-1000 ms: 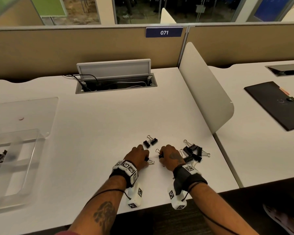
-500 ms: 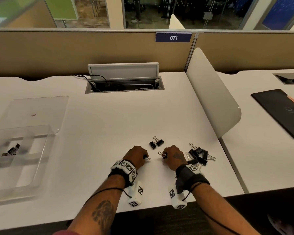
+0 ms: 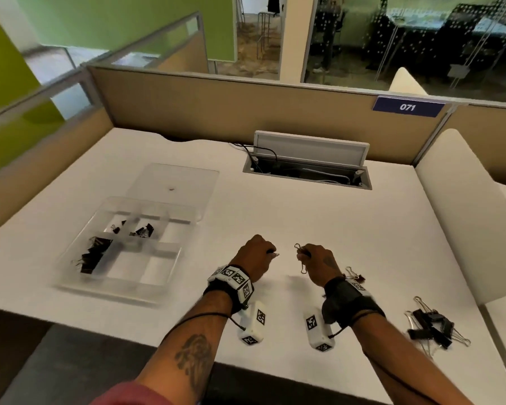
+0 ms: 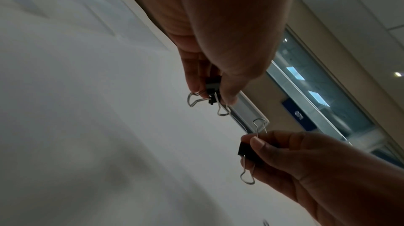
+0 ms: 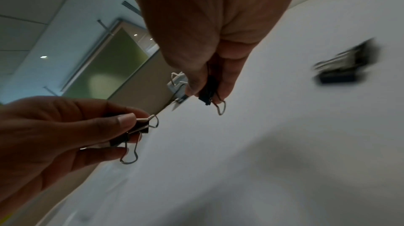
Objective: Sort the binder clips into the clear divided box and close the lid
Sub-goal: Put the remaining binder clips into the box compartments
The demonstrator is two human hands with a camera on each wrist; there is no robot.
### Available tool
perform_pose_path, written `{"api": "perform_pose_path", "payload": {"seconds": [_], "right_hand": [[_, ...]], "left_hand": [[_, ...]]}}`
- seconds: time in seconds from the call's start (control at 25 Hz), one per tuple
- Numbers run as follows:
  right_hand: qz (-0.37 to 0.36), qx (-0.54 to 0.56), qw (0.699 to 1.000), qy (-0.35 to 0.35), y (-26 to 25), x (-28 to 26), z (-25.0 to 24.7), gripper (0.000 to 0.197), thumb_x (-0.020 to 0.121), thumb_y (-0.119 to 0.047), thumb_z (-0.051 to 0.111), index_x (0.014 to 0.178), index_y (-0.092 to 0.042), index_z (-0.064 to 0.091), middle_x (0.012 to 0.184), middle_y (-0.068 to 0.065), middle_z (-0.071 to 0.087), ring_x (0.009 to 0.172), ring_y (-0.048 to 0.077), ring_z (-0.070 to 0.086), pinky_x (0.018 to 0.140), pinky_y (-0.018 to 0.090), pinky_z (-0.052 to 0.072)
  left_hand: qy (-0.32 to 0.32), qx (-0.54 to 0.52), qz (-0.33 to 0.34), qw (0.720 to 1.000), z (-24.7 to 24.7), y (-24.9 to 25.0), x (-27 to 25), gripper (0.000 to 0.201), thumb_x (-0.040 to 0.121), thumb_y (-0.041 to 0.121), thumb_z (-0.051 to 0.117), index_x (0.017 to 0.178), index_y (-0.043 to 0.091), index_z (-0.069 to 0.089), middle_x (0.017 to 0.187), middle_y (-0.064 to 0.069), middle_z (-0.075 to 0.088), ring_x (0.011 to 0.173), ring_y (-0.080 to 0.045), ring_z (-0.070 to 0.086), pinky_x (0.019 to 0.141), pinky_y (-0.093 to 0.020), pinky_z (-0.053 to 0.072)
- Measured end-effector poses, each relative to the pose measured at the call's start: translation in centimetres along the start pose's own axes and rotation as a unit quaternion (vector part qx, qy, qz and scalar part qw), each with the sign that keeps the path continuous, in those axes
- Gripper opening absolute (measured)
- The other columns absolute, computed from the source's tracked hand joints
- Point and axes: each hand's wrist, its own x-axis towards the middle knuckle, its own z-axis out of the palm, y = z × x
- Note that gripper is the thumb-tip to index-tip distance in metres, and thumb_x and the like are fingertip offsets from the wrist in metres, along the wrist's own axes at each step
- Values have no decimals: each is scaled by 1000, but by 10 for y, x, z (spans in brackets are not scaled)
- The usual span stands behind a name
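My left hand (image 3: pixel 268 252) pinches a small black binder clip (image 4: pixel 211 94) between thumb and fingertips, just above the white table. Right beside it, my right hand (image 3: pixel 304 255) pinches another black binder clip (image 4: pixel 244 150) with its wire handles sticking out above and below. The clear divided box (image 3: pixel 120 285) lies to the left with its lid (image 3: pixel 176 182) open flat behind it. Black clips (image 3: pixel 94 255) lie in its left compartments. A pile of loose clips (image 3: pixel 430 325) sits on the table at my right forearm, and one more clip (image 3: pixel 355 277) lies by my right wrist.
An open cable hatch (image 3: pixel 307 168) with a raised flap sits at the back of the table. A white curved divider panel (image 3: pixel 462 206) bounds the table on the right, and beige partitions (image 3: pixel 216 106) stand behind and to the left. The front edge runs under my forearms.
Both hands have risen off the table, each with a clip, and moved left away from the pile. The view has swung left, bringing the box closer to the middle.
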Motion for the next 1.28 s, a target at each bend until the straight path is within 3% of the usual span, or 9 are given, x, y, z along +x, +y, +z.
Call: {"api": "perform_pose_path", "payload": {"seconds": [0.12,0.36,0.44,0.56,0.68,0.92,1.08,1.28], "right_hand": [[-47,24,999,-15,-70,13,35,16,90,-16,60,98,-5,69,101,13,70,97,30,62,75,25,39],[-114,55,991,-50,-197,16,113,17,89,-19,62,98,-7,70,94,13,71,76,19,56,59,20,36],[-130,61,988,-65,-229,14,138,18,89,-19,63,100,-6,70,95,13,71,78,21,60,59,16,38],[-145,61,984,-88,-266,12,169,20,88,-20,64,99,-4,70,95,14,71,87,26,65,63,19,42],[-163,38,980,-105,-291,11,193,21,88,-22,64,95,-3,70,92,13,69,83,26,61,67,26,41],[-169,5,976,-139,-315,21,219,21,90,-22,60,103,-8,69,101,10,69,90,22,59,72,23,36],[-181,-18,970,-164,-323,28,235,22,90,-23,60,104,-8,68,104,10,69,95,24,61,76,24,40],[-207,-24,958,-197,-329,29,247,30,91,-25,61,116,-9,64,113,10,66,104,24,60,86,27,45]], "left_hand": [[46,-31,-27,998,-47,-54,-24,31,95,29,53,122,19,65,114,-10,58,105,-25,59,92,-29,45],[134,-37,-98,985,-131,-158,-81,30,92,21,59,121,18,66,118,-9,61,113,-22,57,99,-26,40],[153,-41,-127,979,-153,-191,-99,29,91,21,59,119,19,67,118,-7,62,113,-22,58,99,-28,42],[152,-29,-162,975,-171,-228,-120,26,92,24,58,115,20,69,116,-9,63,109,-25,60,95,-35,47],[132,-31,-187,973,-177,-255,-131,27,92,23,59,116,19,69,121,-9,63,111,-25,60,97,-35,47],[134,-85,-253,954,-166,-287,-144,40,88,26,62,128,26,58,129,1,60,119,-19,55,103,-35,43],[133,-61,-253,956,-172,-306,-146,45,92,28,55,137,27,50,144,0,48,131,-20,46,110,-38,37],[120,15,-246,962,-177,-311,-152,60,96,37,49,150,24,27,160,0,18,145,-20,22,118,-36,24]]}}
